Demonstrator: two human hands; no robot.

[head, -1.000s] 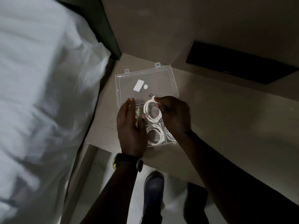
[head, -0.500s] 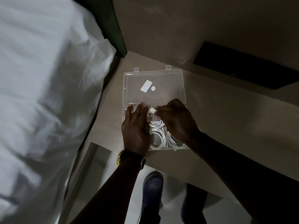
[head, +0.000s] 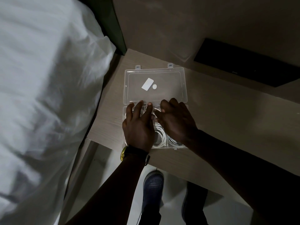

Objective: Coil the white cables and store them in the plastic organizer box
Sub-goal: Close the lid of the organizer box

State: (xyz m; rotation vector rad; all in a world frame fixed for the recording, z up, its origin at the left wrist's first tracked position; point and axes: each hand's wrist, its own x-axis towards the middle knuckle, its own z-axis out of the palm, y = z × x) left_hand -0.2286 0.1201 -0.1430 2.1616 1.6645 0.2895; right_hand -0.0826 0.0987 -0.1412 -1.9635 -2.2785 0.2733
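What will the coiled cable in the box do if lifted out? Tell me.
The cable looks thin and loosely looped with no tie visible, so it would probably flop and spring open. It likely weighs little. Lying beside neighbouring coils in the box, it might snag them.

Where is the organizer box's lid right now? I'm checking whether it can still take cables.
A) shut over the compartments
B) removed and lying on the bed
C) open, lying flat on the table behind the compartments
C: the clear lid lies open and flat on the table, hinged behind the compartments where coiled white cables sit.
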